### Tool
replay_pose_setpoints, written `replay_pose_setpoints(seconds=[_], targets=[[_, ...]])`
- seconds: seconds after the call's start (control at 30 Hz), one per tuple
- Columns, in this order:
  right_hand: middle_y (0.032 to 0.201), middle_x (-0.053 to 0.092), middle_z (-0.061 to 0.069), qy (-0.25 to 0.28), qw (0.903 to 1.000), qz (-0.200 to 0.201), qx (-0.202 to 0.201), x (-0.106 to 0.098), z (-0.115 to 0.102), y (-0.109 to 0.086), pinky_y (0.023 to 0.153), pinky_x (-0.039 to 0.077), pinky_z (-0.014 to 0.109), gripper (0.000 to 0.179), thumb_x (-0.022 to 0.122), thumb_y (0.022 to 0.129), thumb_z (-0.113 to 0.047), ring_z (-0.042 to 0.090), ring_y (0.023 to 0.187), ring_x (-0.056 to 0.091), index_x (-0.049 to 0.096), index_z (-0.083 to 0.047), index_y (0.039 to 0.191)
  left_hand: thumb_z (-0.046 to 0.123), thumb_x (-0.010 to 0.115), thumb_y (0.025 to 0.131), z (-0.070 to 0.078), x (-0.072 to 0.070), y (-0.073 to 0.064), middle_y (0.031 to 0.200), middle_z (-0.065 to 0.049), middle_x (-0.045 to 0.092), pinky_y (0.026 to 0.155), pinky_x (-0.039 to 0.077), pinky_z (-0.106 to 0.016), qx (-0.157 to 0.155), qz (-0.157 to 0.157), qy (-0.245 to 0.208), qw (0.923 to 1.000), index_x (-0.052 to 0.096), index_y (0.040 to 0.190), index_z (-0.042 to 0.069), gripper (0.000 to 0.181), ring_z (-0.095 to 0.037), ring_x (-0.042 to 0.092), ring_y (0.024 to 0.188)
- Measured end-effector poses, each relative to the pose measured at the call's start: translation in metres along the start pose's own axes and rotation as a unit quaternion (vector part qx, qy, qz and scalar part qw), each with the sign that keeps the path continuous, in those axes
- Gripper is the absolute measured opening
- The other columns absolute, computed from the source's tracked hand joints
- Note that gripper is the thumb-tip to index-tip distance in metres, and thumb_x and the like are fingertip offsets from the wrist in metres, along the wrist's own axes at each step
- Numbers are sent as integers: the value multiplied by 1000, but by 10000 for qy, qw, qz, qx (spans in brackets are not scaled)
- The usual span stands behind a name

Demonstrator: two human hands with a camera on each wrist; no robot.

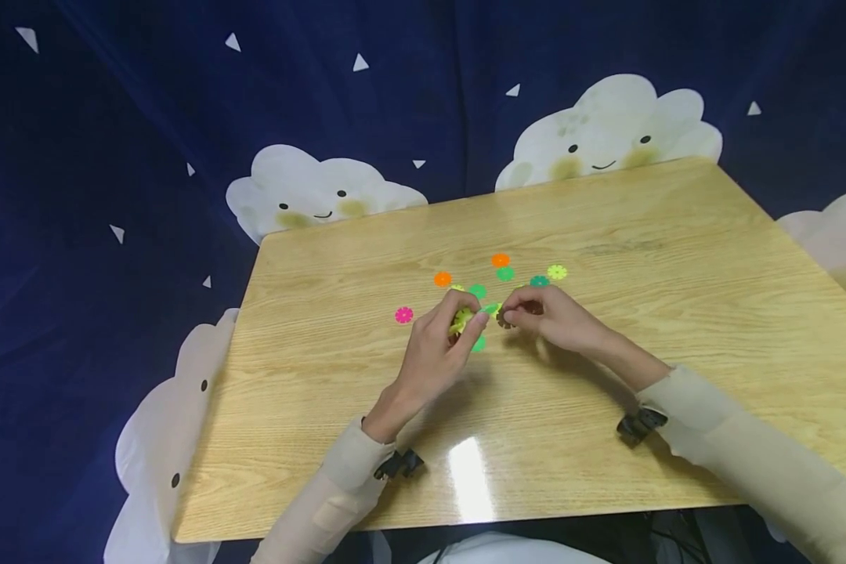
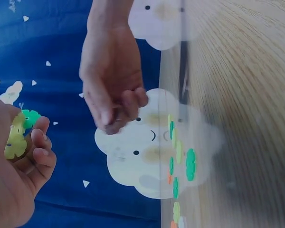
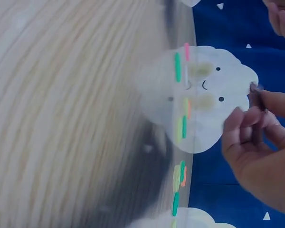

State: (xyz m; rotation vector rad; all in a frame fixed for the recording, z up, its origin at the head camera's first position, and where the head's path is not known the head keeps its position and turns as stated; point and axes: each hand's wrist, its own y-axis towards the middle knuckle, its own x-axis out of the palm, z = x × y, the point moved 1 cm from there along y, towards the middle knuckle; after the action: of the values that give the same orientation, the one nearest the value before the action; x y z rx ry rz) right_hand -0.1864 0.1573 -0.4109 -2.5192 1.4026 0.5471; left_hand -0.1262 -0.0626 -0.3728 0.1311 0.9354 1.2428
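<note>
My left hand holds a cluster of yellow notched plastic discs, flower-shaped, joined to a green notched disc that sticks out past the fingertips toward the right. Opposite it, a little way off, my right hand pinches a dark brown notched disc between thumb and fingers. Both hands are raised above the table, as the wrist views show. Part of the yellow cluster is hidden by the left fingers.
Several loose discs lie flat on the wooden table around and beyond the hands: a pink disc at left, an orange disc farthest back, a teal disc and a yellow disc at right. A dark blue curtain hangs behind.
</note>
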Motion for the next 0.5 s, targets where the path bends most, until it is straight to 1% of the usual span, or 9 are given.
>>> replay_pose_setpoints(seconds=[0.07, 0.13, 0.2, 0.3, 0.4, 0.5], targets=[[97, 64, 13, 293, 9995, 97, -83, -1, -4, -2, 63, 51, 36, 16, 61, 97, -24, 36, 74, 53, 67, -9, 100, 22, 53, 101, -1, 0, 0, 74, 0, 47, 48, 32, -17, 4, 7, 19, 10000, 52, 106, 10, 14, -7, 39, 58], [96, 63, 13, 724, 9970, 179, -201, -2, -9, -4, 63, 51, 39, 17, 62, 97, -22, 34, 71, 52, 66, -6, 101, 22, 54, 101, -1, 0, -1, 75, 0, 47, 48, 33, -18, 11, 17, 41, 10000, 52, 107, 10, 14, -7, 39, 58], [96, 63, 13, 1137, 9926, 260, -331, -3, -16, -7, 63, 50, 38, 17, 62, 96, -19, 29, 69, 51, 65, -3, 102, 22, 55, 101, -2, 0, -1, 75, 0, 48, 49, 34, -18, 12, 24, 33, 10000, 52, 107, 9, 14, -7, 40, 59], [95, 61, 18, 1656, 9837, 302, -631, -3, -28, -11, 60, 48, 35, 18, 62, 96, -14, 24, 66, 50, 62, 1, 105, 21, 55, 100, -2, -1, 0, 76, -1, 49, 49, 34, -18, 28, 49, 1, 10000, 52, 107, 10, 14, -8, 41, 59], [94, 61, 20, 1984, 9753, 306, -923, -4, -38, -14, 57, 48, 32, 17, 60, 96, -10, 22, 64, 51, 60, 2, 108, 21, 55, 100, -2, -2, 0, 77, -2, 50, 49, 34, -18, 33, 82, -32, 10000, 52, 108, 10, 13, -9, 41, 59], [92, 62, 16, 2226, 9679, 241, -1139, -5, -44, -14, 56, 48, 31, 15, 57, 97, -6, 21, 64, 52, 58, 3, 109, 21, 55, 100, -3, -2, 0, 77, -1, 51, 49, 33, -18, 43, 131, -13, 9999, 54, 108, 10, 13, -8, 41, 58]])
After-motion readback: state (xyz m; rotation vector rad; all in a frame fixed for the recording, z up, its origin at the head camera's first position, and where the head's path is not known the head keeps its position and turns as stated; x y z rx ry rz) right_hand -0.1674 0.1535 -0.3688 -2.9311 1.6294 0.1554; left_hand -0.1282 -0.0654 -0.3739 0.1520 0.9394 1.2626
